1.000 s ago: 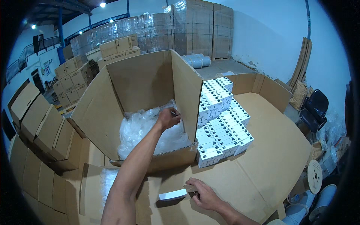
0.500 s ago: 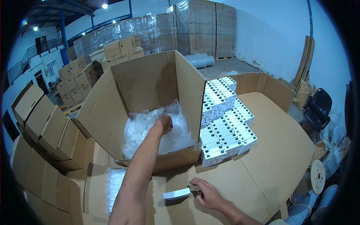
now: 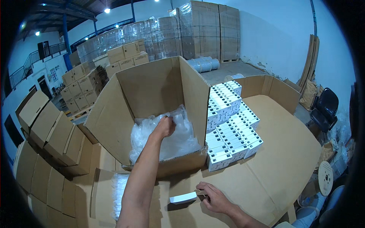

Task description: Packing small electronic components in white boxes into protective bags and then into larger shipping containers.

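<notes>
My left hand (image 3: pixel 165 127) reaches into a large open cardboard carton (image 3: pixel 152 84), its fingers closed on one of the clear plastic bags (image 3: pixel 153 142) heaped there. The fingertips are partly hidden, so how much plastic they pinch is unclear. On the table in front of the carton, my right hand (image 3: pixel 213 198) grips a small white box (image 3: pixel 183 198) by its brown cardboard end flap. The white box lies low over the tabletop, with its far end pointing left.
Stacked white boxes (image 3: pixel 232 141) with dark square marks stand right of the carton. A cardboard tray of clear plastic packets (image 3: pixel 120 192) sits near my left forearm. Brown cartons (image 3: pixel 45 178) line the left side. A black chair (image 3: pixel 325 108) and cable spools (image 3: pixel 325 178) are beyond the table.
The whole view has shifted slightly, moving the scene right and down. My left hand stays over the plastic bags, fingers still closed. My right hand keeps its hold on the white box.
</notes>
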Demonstrator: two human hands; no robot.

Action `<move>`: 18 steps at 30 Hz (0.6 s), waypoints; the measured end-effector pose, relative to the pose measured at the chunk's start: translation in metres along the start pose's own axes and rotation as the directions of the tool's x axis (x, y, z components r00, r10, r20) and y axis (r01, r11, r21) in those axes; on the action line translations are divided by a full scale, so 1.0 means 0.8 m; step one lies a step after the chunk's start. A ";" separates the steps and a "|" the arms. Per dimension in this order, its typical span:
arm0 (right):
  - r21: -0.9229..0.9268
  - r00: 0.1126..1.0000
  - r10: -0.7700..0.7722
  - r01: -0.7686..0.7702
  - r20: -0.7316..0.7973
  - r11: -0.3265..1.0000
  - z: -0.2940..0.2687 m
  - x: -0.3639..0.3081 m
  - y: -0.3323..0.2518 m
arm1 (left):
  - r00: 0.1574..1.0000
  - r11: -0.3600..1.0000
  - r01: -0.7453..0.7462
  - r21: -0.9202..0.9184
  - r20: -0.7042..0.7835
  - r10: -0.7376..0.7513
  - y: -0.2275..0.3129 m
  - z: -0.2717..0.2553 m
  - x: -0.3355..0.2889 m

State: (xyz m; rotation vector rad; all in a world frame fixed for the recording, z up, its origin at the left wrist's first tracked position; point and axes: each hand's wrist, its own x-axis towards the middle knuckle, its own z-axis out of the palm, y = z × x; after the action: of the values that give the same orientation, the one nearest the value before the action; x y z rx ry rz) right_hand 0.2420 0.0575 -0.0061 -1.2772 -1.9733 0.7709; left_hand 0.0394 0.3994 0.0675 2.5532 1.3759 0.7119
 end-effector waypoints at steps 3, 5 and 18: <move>-0.011 1.000 0.007 -0.007 -0.002 1.000 0.000 0.000 0.000 | 0.995 0.987 0.045 -0.154 -0.077 -0.057 0.007 -0.007 0.005; -0.012 1.000 0.001 -0.001 0.003 1.000 0.003 0.001 0.000 | 0.991 0.972 0.092 -0.218 -0.072 -0.110 -0.009 -0.003 0.005; -0.019 1.000 -0.004 0.004 -0.007 1.000 0.006 -0.002 0.009 | 0.999 0.954 -0.003 -0.300 0.038 0.015 0.024 -0.015 -0.003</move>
State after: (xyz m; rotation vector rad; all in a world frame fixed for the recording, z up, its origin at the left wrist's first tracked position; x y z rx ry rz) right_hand 0.2430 0.0577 -0.0150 -1.2845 -1.9811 0.7462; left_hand 0.0467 0.3858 0.0837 2.3238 1.1446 0.7993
